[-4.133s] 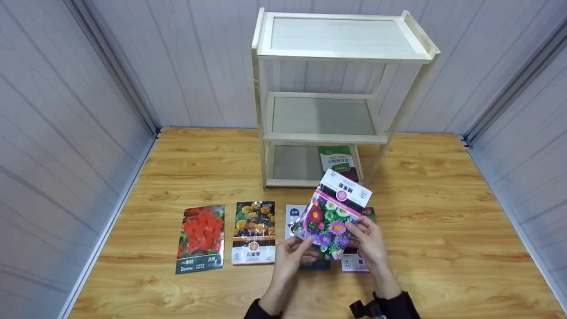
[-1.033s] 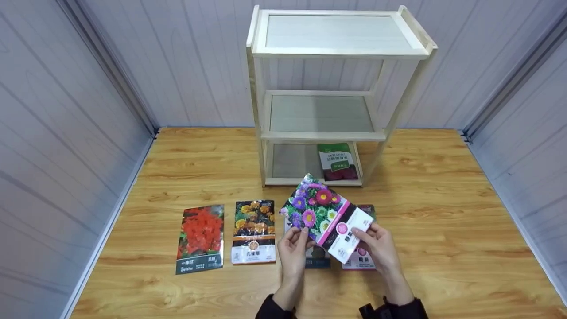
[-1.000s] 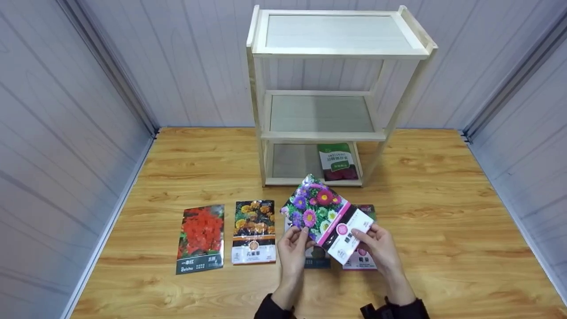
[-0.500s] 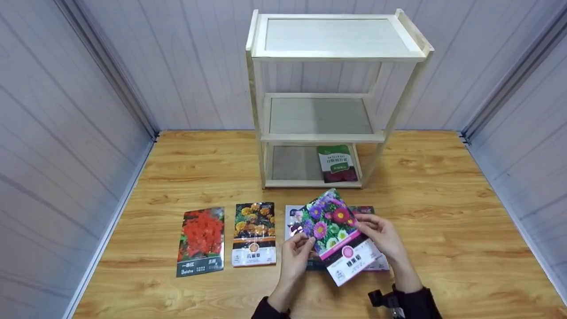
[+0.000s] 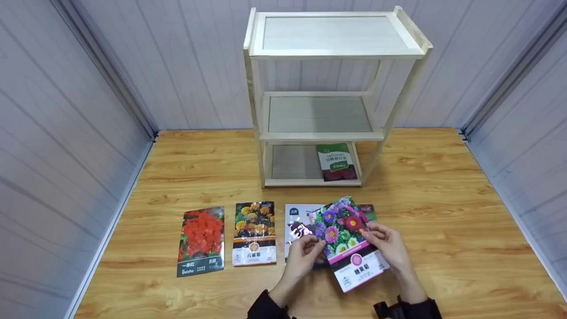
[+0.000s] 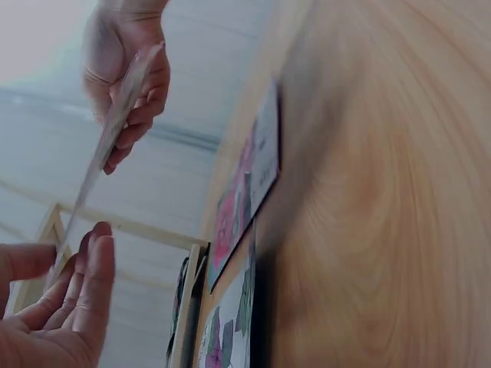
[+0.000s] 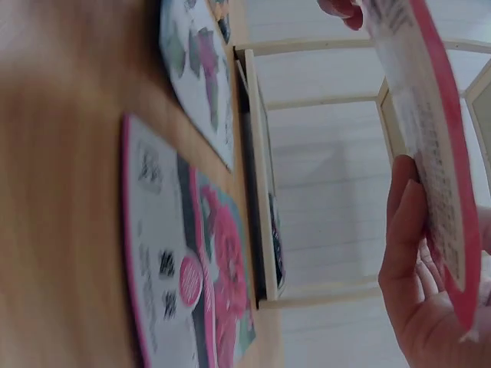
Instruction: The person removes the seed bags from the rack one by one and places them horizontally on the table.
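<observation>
A seed packet with pink, purple and white daisy-like flowers [image 5: 350, 246] is held tilted above the table between both hands. My left hand [image 5: 302, 257] pinches its left edge, thumb in front. On the opposite edge, my right hand [image 5: 390, 248] pinches with thumb and fingers. The right wrist view shows the back of this flower seed packet [image 7: 430, 130], raised off the wood. Partly hidden beneath it lie a white packet with a dark purple flower [image 5: 297, 226] and a pink-flowered packet [image 7: 226, 261].
To the left lie a red-flower packet [image 5: 200, 239] and an orange marigold packet [image 5: 254, 232]. Behind stands a pale wooden three-tier shelf [image 5: 332, 56]; a green-and-white packet [image 5: 336, 161] rests on its bottom tier. Panel walls [image 5: 66, 133] border both sides.
The flower seed packet has been turned so its white label end points toward me. Over the last half second both hands have shifted it slightly right. The packets on the table stay put.
</observation>
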A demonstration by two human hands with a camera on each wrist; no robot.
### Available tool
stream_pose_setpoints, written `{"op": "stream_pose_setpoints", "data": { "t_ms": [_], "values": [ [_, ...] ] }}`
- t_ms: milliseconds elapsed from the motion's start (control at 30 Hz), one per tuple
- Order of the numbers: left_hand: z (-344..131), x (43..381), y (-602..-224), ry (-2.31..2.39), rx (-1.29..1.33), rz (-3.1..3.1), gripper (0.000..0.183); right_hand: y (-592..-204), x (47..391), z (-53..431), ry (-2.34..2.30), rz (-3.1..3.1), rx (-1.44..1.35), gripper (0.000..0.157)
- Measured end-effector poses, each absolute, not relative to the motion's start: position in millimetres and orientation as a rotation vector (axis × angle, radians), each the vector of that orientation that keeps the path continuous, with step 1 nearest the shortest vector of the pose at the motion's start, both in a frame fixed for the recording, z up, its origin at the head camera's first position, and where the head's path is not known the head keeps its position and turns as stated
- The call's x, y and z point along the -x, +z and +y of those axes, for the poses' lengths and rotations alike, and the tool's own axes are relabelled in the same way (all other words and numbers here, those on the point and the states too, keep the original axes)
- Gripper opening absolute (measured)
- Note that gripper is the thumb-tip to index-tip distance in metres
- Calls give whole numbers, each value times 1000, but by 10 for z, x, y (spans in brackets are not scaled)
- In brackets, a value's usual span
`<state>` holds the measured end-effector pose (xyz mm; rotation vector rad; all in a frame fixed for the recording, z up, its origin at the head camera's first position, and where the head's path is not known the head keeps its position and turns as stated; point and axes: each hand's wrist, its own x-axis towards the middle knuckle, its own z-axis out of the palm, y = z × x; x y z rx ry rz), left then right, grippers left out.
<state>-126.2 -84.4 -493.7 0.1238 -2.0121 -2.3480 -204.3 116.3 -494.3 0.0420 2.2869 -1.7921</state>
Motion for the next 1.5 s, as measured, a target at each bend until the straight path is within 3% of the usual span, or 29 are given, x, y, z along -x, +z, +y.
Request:
{"op": "stream_pose_setpoints", "data": {
  "t_ms": [367,633,1200,1433,1500],
  "values": [
    [-966,1427,-5264,-1967,-26,-2391,23,-5048,2120,1718,-1737,2397,-136,36],
    [-1104,1614,-5265,-1791,28,-2555,31,-5110,2220,2109,-1723,2460,-225,35],
    [-1201,2191,-5193,-1666,-216,-2697,45,-5215,2547,2581,-1456,2521,-287,52],
    [-1244,3060,-6702,-1510,-198,-2627,56,-5262,2643,2567,-1219,2701,-266,46],
    [-1252,3169,-6827,-1531,-220,-2644,55,-5272,2656,2549,-1110,2785,-231,41]
  ]
}}
